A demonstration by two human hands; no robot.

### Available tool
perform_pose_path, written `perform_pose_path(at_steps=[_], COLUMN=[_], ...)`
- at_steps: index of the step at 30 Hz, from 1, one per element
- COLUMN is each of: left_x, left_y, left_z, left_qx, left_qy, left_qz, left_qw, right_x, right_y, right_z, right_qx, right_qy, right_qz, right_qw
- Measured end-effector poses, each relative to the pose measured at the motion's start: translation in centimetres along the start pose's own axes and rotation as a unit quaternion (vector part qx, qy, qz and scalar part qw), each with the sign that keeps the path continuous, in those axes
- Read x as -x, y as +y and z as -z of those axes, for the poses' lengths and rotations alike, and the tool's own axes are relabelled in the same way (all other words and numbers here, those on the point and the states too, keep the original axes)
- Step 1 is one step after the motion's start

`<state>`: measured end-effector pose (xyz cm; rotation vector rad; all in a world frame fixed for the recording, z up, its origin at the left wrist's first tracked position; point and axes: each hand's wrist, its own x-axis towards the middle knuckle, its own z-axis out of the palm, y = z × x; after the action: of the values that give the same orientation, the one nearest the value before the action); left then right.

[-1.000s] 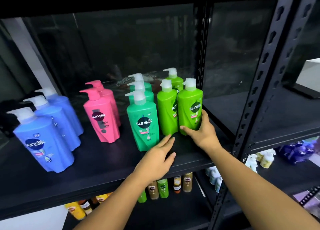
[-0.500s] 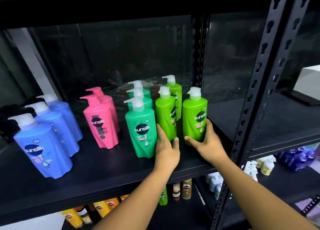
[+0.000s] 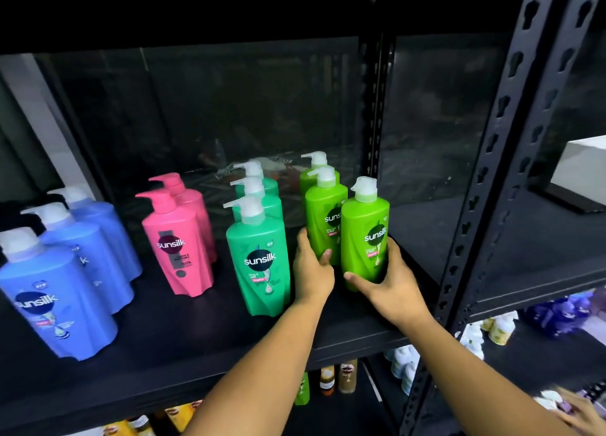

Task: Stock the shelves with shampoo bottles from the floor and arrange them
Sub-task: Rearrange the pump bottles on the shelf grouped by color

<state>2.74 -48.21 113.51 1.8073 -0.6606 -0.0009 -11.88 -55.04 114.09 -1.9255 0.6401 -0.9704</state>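
Observation:
On the black shelf (image 3: 196,347) stand rows of pump shampoo bottles: blue (image 3: 59,304) at the left, pink (image 3: 177,248), teal green (image 3: 259,265) and lime green at the right. My right hand (image 3: 387,281) grips the base of the front lime green bottle (image 3: 364,232), which stands upright near the shelf's right post. My left hand (image 3: 311,268) wraps around the lower part of the second lime green bottle (image 3: 324,212) just behind and left of it. A third lime bottle (image 3: 311,176) stands at the back, mostly hidden.
A black perforated upright (image 3: 485,173) rises just right of the lime bottles. Small bottles (image 3: 337,376) fill the lower shelf. White and purple bottles (image 3: 557,314) sit lower right. A white box (image 3: 580,166) rests on the neighbouring shelf.
My left hand rose from the shelf edge and closed on the second lime green bottle. My right hand shifted the front lime bottle slightly to the right, apart from the one behind.

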Motion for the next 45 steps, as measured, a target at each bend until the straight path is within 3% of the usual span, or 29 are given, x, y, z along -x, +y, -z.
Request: perform_pose_path(at_steps=[20, 33, 45], left_x=[0.5, 6.4, 5.2], left_y=[-0.5, -0.4, -0.8], left_z=[0.9, 4.2, 3.4], left_qx=[-0.014, 0.035, -0.019], left_qy=[-0.048, -0.161, -0.167], left_qz=[0.01, -0.003, -0.006], left_qw=[0.999, 0.986, 0.986], right_x=[-0.1, 0.7, 0.3], right_y=[-0.1, -0.2, 0.3], right_z=[0.2, 0.5, 0.7], right_qx=[-0.01, 0.019, -0.011], right_qy=[-0.006, -0.058, -0.074], right_qz=[-0.006, 0.037, 0.039], right_qw=[1.0, 0.997, 0.996])
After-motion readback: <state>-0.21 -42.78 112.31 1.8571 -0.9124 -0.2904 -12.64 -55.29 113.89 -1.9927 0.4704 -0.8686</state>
